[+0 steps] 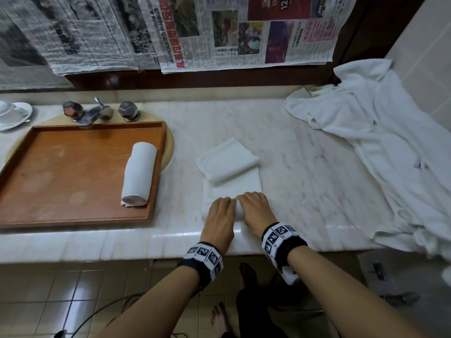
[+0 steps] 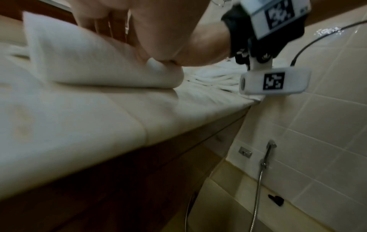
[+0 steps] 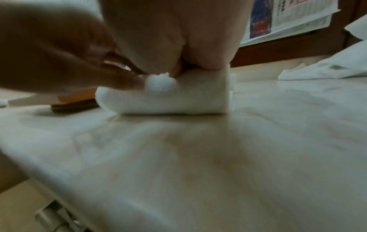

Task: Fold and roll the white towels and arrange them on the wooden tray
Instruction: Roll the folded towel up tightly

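The white towel [image 1: 233, 189] is laid on the marble counter [image 1: 305, 167], its flat length pointing away from the person. Its near end, rolled crosswise, is gripped by the left hand [image 1: 220, 213] and right hand [image 1: 256, 208].

On the counter [image 1: 292, 147] near its front edge a white towel [image 1: 233, 189] lies folded flat with its near end wound into a short roll, a second folded towel [image 1: 227, 158] overlapping its far end, while one rolled towel [image 1: 139, 173] lies along the wooden tray's [image 1: 73, 172] right edge.
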Tool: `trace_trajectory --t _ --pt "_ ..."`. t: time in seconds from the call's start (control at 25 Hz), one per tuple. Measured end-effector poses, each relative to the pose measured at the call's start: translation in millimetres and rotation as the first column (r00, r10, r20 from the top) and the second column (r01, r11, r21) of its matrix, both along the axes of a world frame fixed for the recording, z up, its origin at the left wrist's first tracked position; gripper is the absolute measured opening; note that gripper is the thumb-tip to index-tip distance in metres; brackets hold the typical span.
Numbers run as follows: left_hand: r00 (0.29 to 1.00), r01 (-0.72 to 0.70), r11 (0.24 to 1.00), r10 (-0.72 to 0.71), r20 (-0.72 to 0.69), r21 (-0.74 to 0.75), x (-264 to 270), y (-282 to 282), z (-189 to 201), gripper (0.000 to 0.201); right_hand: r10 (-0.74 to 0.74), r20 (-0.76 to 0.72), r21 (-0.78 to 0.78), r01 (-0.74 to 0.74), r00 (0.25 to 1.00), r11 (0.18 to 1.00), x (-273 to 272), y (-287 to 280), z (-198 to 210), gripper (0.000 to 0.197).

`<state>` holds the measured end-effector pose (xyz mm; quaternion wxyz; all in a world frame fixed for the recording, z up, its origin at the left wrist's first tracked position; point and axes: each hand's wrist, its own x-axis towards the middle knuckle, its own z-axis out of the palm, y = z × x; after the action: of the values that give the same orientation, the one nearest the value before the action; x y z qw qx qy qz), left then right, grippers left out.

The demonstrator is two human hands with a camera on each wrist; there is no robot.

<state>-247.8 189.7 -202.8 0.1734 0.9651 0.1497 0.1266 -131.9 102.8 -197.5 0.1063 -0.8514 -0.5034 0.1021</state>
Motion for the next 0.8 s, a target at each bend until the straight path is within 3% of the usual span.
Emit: trace_trajectory --t 0.12,0.24,0.4,0.52,0.64,0.8 --pt "0.999 0.038 0.999 -0.039 -0.019 -0.018 -6 -3 -5 0.072 -0.047 0.003 0.019 0.047 0.999 0.999 -10 -6 -1 0.043" --pt "0.987 0.031 0.999 -0.038 -0.159 -0.045 7 11 4 0.056 -0.084 0.147 0.152 0.061 0.986 0.987 -29 -19 -14 0.049" --pt "0.956 0.032 0.999 -0.038 -0.291 -0.023 29 21 22 0.041 -0.050 0.129 0.134 0.033 0.990 0.990 -29 -24 -17 0.051" --pt "0.986 -0.015 1.000 0.014 -0.166 -0.004 18 8 22 0.051 -0.067 0.098 0.164 0.050 0.993 0.985 -15 -13 -11 0.047" --pt "0.999 0.041 0.999 -0.041 0.009 0.023 -2 -2 5 0.062 -0.083 0.064 0.172 0.071 0.994 0.982 -14 -12 -12 0.042" --pt "0.998 0.065 0.998 -0.065 -0.019 -0.011 -12 -8 -4 0.067 -0.126 0.000 0.063 0.126 0.992 0.990 -18 -12 -8 0.041"
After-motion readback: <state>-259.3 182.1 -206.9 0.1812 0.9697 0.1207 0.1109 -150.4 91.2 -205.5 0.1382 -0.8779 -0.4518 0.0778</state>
